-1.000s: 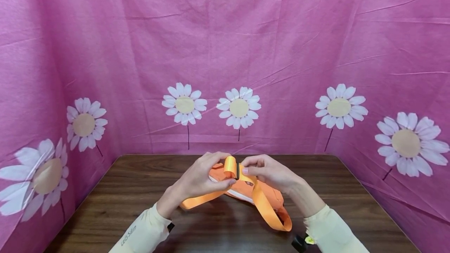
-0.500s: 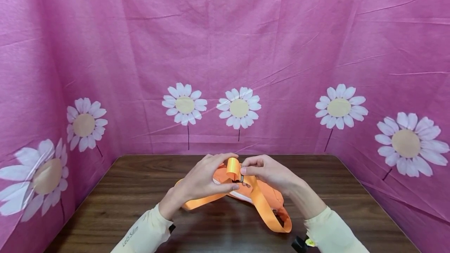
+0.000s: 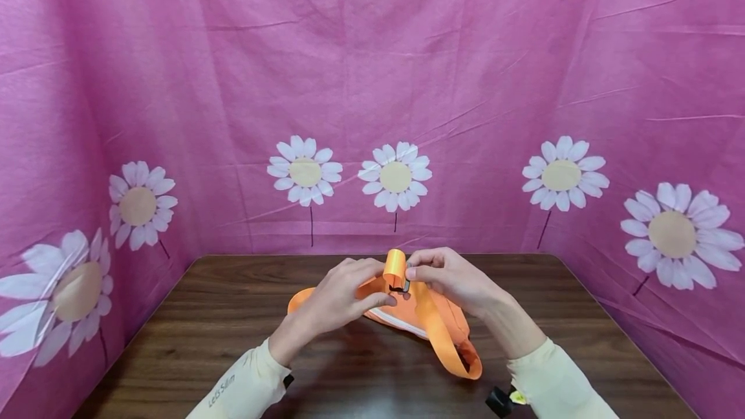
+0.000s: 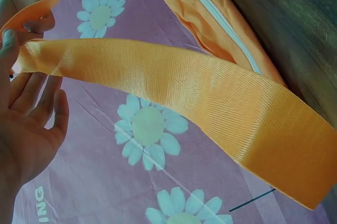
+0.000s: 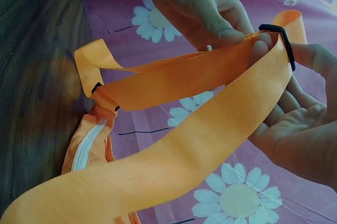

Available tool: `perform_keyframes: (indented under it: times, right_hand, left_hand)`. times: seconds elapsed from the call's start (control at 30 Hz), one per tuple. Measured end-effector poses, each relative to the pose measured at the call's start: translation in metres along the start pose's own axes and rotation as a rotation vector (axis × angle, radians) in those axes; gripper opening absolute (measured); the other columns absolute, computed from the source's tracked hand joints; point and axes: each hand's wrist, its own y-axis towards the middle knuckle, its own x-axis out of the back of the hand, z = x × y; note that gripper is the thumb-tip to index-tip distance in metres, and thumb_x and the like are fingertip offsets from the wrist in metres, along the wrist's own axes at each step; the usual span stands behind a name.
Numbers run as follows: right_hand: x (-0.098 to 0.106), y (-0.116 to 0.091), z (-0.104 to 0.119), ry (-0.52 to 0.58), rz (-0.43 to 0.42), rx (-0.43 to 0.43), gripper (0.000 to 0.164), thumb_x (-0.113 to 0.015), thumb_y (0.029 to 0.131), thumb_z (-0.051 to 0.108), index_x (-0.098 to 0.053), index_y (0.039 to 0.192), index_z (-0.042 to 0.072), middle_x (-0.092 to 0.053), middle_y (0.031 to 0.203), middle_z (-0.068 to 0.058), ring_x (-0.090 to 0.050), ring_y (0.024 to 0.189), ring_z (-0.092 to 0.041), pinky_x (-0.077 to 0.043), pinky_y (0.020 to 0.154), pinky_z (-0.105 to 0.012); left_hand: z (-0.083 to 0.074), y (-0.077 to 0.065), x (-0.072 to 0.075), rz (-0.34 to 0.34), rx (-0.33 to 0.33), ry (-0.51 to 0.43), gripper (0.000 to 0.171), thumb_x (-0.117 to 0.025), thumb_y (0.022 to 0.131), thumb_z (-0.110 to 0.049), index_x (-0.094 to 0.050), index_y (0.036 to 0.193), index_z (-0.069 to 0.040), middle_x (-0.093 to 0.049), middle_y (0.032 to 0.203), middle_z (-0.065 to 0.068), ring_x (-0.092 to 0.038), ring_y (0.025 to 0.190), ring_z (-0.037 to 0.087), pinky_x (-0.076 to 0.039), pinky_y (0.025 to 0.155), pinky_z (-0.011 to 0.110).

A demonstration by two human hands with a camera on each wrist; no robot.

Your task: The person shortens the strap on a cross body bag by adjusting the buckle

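Note:
An orange waist bag [image 3: 451,312] with a white zip lies on the table, its orange strap [image 3: 443,335] raised between both hands. A short loop of that strap stands up through a black strap slider [image 5: 279,34]. My left hand [image 3: 334,296] holds the strap left of the loop, thumb in front and fingers behind; its grip is partly hidden. My right hand [image 3: 456,277] pinches the slider's right edge between thumb and forefinger. In the right wrist view, the strap runs from the slider toward the bag's zip [image 5: 87,145].
The dark wooden table [image 3: 221,302] is enclosed on several sides by a pink cloth [image 3: 477,83] printed with white daisies. A black wrist device [image 3: 498,401] hangs beside the right sleeve, close above the tabletop. Part of the strap drapes over the bag's right end.
The strap loop has moved up and slightly right with my right hand. The slider has turned from upright to tilted, and my left thumb and fingers have spread wider around the loop.

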Motion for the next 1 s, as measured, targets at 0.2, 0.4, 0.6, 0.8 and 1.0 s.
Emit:
perform_keyframes:
  times: [0.2,0.4,0.6,0.8,1.0]
  right_hand:
    - [0.003,-0.002,0.003,0.01,-0.041,0.039,0.014,-0.062,0.101,0.012,-0.068,0.098,0.0,-0.064,0.091,-0.009,-0.061,0.083,-0.027,-0.052,0.082,-0.041]
    - [0.008,-0.006,0.009,0.095,-0.107,0.085,0.012,-0.06,0.1,0.008,-0.07,0.094,0.005,-0.066,0.091,-0.006,-0.059,0.087,-0.021,-0.051,0.081,-0.034]
    - [0.015,-0.01,0.012,0.165,-0.146,0.125,0.015,-0.056,0.101,0.005,-0.069,0.093,0.006,-0.068,0.087,-0.007,-0.062,0.085,-0.019,-0.051,0.082,-0.032]
    - [0.013,-0.009,0.012,0.11,-0.171,0.094,0.011,-0.061,0.1,0.009,-0.069,0.094,0.004,-0.066,0.087,-0.008,-0.06,0.083,-0.02,-0.052,0.076,-0.03]
    - [0.007,-0.007,0.009,-0.052,-0.127,0.06,0.019,-0.064,0.101,0.017,-0.067,0.098,-0.002,-0.066,0.087,-0.013,-0.059,0.084,-0.024,-0.05,0.081,-0.036]
  left_hand:
    - [0.005,-0.001,0.005,-0.021,0.001,0.037,0.05,-0.082,0.087,-0.034,-0.069,0.129,-0.011,-0.07,0.12,-0.004,-0.065,0.103,0.012,-0.05,0.088,0.034]
    - [0.018,-0.004,0.012,-0.01,0.039,0.072,0.051,-0.084,0.085,-0.033,-0.07,0.129,-0.011,-0.071,0.12,-0.003,-0.066,0.107,0.014,-0.05,0.091,0.038]
    - [0.032,-0.007,0.017,0.001,0.056,0.129,0.052,-0.086,0.083,-0.029,-0.07,0.129,-0.008,-0.072,0.12,0.002,-0.067,0.108,0.017,-0.05,0.094,0.04]
    - [0.035,-0.008,0.021,0.02,0.06,0.116,0.056,-0.085,0.084,-0.033,-0.068,0.132,-0.011,-0.069,0.125,0.0,-0.063,0.115,0.017,-0.046,0.097,0.044]
    - [0.017,-0.004,0.021,0.002,0.046,0.005,0.068,-0.083,0.085,-0.039,-0.059,0.143,-0.014,-0.062,0.138,-0.003,-0.054,0.128,0.013,-0.041,0.103,0.045]
